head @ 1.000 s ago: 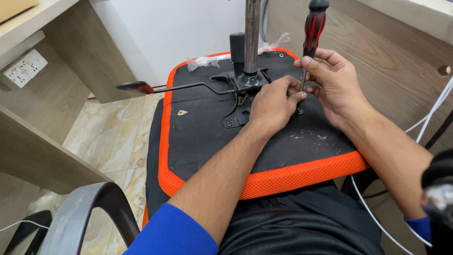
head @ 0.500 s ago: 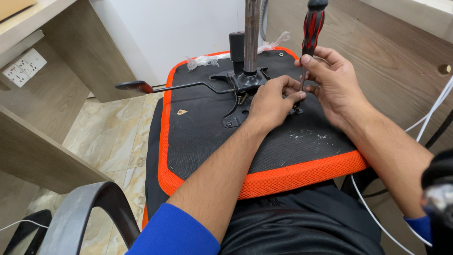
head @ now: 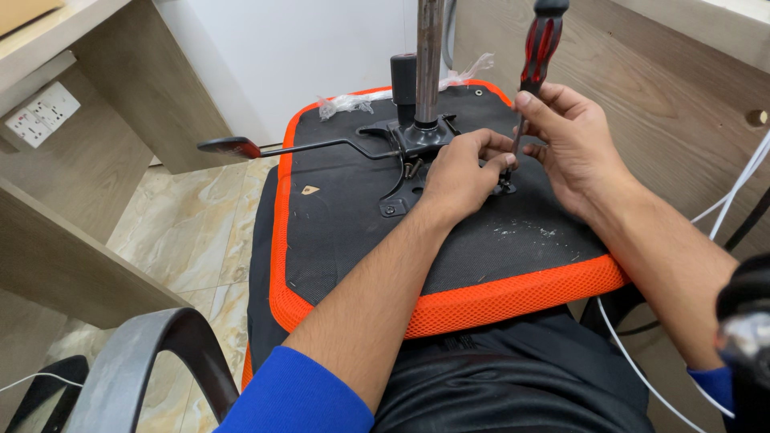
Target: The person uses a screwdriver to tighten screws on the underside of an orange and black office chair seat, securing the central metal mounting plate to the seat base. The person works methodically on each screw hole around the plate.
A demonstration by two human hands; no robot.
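Note:
An upturned office chair seat [head: 513, 297], black underneath with an orange mesh rim, lies across my lap. A black metal mechanism plate [head: 413, 140] with a chrome gas-lift column [head: 429, 56] is mounted on it. My left hand [head: 461, 172] rests on the plate's right side, fingertips pinched at the screwdriver's tip, where a small fastener seems to sit. My right hand [head: 573, 152] grips the shaft of a red-and-black screwdriver [head: 537, 56], held nearly upright with its tip down on the seat.
A black lever with a red-tipped paddle [head: 233, 147] sticks out left from the mechanism. Wooden desk panels [head: 72, 265] stand at left, with a wall socket [head: 40, 116]. A grey chair armrest [head: 136, 361] curves at lower left. White cables [head: 738, 184] hang at right. Below is tiled floor.
The left hand's fingertips have shifted slightly toward the screwdriver tip. The screwdriver stays upright in the right hand at about the same spot.

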